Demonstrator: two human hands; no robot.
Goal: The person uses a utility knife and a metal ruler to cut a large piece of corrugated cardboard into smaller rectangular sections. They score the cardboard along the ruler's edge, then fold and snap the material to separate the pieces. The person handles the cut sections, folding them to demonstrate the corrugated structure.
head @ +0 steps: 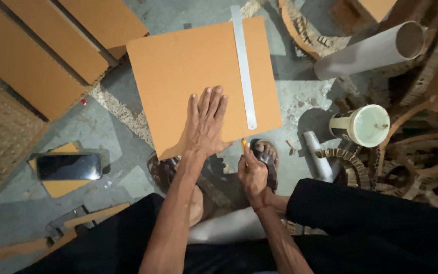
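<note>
Marking or cutting of the orange board [188,66], judged only just begun: no line or cut visible on its face, all four edges whole.

Left hand [206,124] flat on the board near its lower edge, fingers spread and straight toward twelve o'clock, grip apart, pressing rather than clasping. Right hand [253,175] at four o'clock from the left, grip clamped on a small yellow tool [243,144], pencil or knife not tellable, tip just at the board's near edge, below the foot of the steel ruler [243,66]. Ruler lying on the board, running twelve to six, right of the left hand, untouched by either hand.

Board resting on the concrete floor [102,127], straight ahead at twelve o'clock from the sandalled feet.

Counted: one board in work, one ruler, one yellow tool. At ten o'clock, three more orange boards [31,56] side by side. One dark phone [69,166] at nine o'clock. One white cup [363,125] at three o'clock. One large grey tube [371,50] at two o'clock, one small tube [318,160] by the right foot.
</note>
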